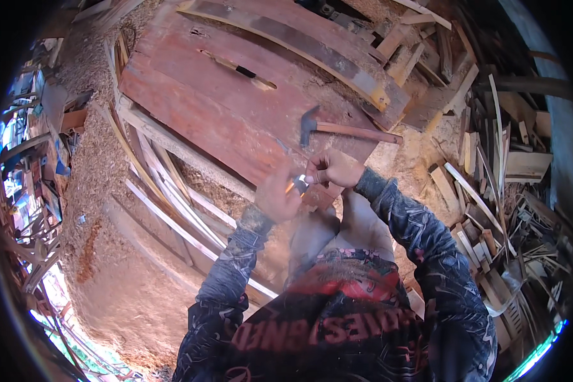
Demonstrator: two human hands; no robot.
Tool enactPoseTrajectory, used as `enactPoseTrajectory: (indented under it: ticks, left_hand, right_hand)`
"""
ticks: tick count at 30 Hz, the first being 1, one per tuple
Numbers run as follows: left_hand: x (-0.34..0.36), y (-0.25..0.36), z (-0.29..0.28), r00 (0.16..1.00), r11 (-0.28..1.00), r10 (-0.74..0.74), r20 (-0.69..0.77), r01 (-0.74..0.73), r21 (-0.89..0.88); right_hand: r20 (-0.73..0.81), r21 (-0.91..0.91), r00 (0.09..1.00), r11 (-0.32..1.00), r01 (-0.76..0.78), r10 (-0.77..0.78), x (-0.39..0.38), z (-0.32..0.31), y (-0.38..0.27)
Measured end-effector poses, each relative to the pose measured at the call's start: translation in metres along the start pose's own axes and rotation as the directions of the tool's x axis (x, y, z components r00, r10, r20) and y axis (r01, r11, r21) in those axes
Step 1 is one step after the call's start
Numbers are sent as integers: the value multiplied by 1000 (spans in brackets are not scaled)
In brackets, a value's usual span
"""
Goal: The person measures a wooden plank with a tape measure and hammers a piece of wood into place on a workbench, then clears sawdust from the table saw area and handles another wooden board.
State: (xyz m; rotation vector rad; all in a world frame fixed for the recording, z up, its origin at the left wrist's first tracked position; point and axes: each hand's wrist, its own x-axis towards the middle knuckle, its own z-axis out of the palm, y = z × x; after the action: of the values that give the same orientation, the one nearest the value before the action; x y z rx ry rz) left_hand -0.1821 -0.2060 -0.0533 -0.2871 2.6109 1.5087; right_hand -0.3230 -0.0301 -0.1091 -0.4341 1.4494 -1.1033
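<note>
meanwhile, over a reddish wood panel (197, 95), left hand (275, 194) & right hand (333, 168) close together w/ fingers curled round a small orange-and-white item (298, 184) pinched btwn them, hammer (344, 127) lying just beyond on the boards.

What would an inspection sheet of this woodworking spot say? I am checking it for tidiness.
Surface: red-brown board lying on sawdust-covered ground.
Job's things: small object with a bright tip held between both hands; too small to identify.
Clutter: hammer on the board; curved plank; pale strips; scrap wood pile.
Grip: left hand and right hand both closed on the small object.
Cables: nothing seen.
Surroundings: blurred stacked items at the left rim.
</note>
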Motion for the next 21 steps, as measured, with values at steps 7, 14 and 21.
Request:
enactPoseTrajectory:
  ticks: [7,14,21]
  left_hand:
    - [0,-2,3,1000,1000,2,-1,-2,23]
    - [-5,-9,4,995,988,79,55,-85,126]
    - [2,6,-1,992,996,89,87,-86,-35]
  right_hand:
    - [-46,-36,996,997,75,-77,-12,16,-19]
    - [37,-227,973,946,232,-230,-18,10,-26]
    - [-42,-255,957,929,269,-289,-36,19,-49]
